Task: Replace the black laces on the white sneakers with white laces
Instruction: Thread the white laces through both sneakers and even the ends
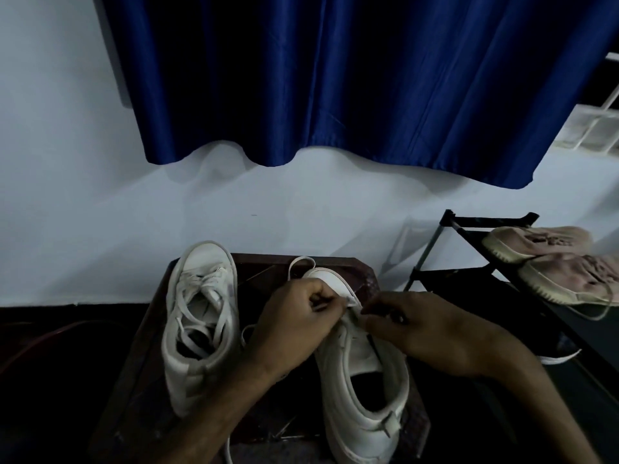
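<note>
White lace (300,261) pinched by 2 hands (294,321) (428,333) (at sneaker (365,380)).

CLEARANCES AND OBSTRUCTIONS

The dark brown wooden tabletop (363,279) carries two obstructions: a laced white leather sneaker (201,329) along its left edge and a second white leather sneaker (365,380) toward its right edge. The left hand (294,326) and its forearm cross the lane between them. The right hand (425,333) covers the right edge. Both pinch a flat white lace (301,261), which loops up at the far edge. The far right corner is bare. A black metal shoe rack (485,224) stands just beside the right edge.
</note>
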{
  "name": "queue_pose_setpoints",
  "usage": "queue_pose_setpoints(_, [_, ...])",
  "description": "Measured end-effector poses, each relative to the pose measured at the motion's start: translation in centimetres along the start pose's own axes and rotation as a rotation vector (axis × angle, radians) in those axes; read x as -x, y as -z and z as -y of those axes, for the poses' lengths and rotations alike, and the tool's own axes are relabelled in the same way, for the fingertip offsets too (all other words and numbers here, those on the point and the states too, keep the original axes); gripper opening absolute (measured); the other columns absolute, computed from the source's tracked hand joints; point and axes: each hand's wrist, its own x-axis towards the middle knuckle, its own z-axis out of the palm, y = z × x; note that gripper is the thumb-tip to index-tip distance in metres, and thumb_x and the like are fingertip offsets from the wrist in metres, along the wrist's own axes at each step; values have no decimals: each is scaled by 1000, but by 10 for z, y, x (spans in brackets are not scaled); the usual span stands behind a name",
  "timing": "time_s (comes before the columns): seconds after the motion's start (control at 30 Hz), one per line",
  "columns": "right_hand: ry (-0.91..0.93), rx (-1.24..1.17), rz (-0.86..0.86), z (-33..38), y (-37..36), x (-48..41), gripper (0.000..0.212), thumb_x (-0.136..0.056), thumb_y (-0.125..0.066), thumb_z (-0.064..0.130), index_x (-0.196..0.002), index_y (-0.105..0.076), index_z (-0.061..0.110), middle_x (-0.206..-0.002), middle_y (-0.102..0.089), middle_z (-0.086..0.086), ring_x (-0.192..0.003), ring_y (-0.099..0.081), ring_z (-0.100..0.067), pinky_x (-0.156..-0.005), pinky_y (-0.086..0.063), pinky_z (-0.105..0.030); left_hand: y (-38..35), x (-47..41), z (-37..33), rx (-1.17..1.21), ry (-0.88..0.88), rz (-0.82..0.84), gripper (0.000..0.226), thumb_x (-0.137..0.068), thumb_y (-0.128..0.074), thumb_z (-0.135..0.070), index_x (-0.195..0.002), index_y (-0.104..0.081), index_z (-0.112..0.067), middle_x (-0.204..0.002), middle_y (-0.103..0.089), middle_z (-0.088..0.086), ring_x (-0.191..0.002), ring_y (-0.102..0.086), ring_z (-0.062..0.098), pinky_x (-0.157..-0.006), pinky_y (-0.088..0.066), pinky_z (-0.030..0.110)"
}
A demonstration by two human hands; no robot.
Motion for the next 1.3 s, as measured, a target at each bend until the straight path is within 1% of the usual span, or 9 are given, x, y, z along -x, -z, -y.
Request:
queue_pose_setpoints(0.17, [35, 84, -190, -3, -14, -10, 25, -93, -54, 35, -94, -71, 16, -84, -70, -2, -80, -65, -16, -76, -50, -35, -3, 0, 0, -43, 31, -13, 45, -62, -58, -63, -72, -73, -22, -69, -72, -10, -71, -70, 6, -73, -56, 38])
queue_pose_setpoints(0.3, [53, -59, -193, -19, -11, -16, 18, -95, -57, 23, -98, -74, 18, -85, -73, 3, -80, -65, -7, -75, -50, -27, -8, -7, -3, -148, 49, -47, 26, -76, -72, -48, -71, -70, -23, -69, -70, -12, -71, -68, 7, -70, -55, 33])
queue_pose_setpoints(0.5, [91, -137, -166, -38, -14, -22, 28, -93, -52, 27, -90, -68, 5, -84, -70, -13, -82, -67, -28, -77, -53, -50, -17, -11, -8, -250, 22, -97, 20, -83, -71, -42, -77, -72, -23, -78, -71, -12, -78, -65, 4, -67, -47, 21])
queue_pose_setpoints(0.8, [72, -109, -186, -33, -17, -23, 27, -94, -54, 26, -85, -70, 8, -74, -68, -9, -69, -64, -18, -73, -52, -45, -21, -16, -5, -373, -41, -21, 20, -84, -70, -45, -88, -75, -26, -87, -69, -11, -83, -62, 2, -59, -36, 8])
queue_pose_setpoints(0.93, [-31, -578, -150, -24, -25, -22, 53, -97, -53, 48, -83, -68, -1, -80, -69, -21, -65, -65, -19, -62, -58, -38, -10, -20, -3, -343, -26, 34, 15, -82, -73, -40, -86, -76, -26, -88, -73, -11, -87, -67, 5, -79, -51, 26])
queue_pose_setpoints(1.0, [-71, -864, -143, -18, -35, -27, 39, -99, -55, 28, -91, -67, -7, -83, -68, -26, -66, -67, -20, -56, -57, -30, -2, -24, 0, -337, -64, 23, 9, -81, -75, -37, -83, -78, -28, -83, -71, -11, -84, -66, 6, -80, -51, 30])
queue_pose_setpoints(1.1, [-32, -875, -234, -15, -53, -39, 18, -96, -59, 11, -90, -61, -6, -70, -60, -13, -50, -57, -8, -45, -48, -21, 4, -30, 10, -305, -141, 44, 5, -81, -77, -31, -78, -78, -27, -80, -63, -13, -85, -61, 3, -84, -50, 35])
queue_pose_setpoints(1.2, [11, -879, -252, -17, -57, -44, 15, -97, -57, 10, -83, -57, 4, -61, -56, -3, -44, -53, -7, -43, -46, -20, 5, -32, 13, -298, -138, 66, 25, -79, -71, -49, -75, -78, -25, -91, -60, -13, -100, -57, 5, -94, -47, 39])
queue_pose_setpoints(1.3, [55, -800, -284, -21, -59, -42, 21, -98, -57, 21, -86, -58, 3, -65, -62, -2, -55, -62, -15, -53, -56, -30, 4, -25, 5, -340, 15, 125, 68, -60, -38, -87, -77, -74, -32, -124, -51, -18, -127, -40, 8, -112, -33, 38])
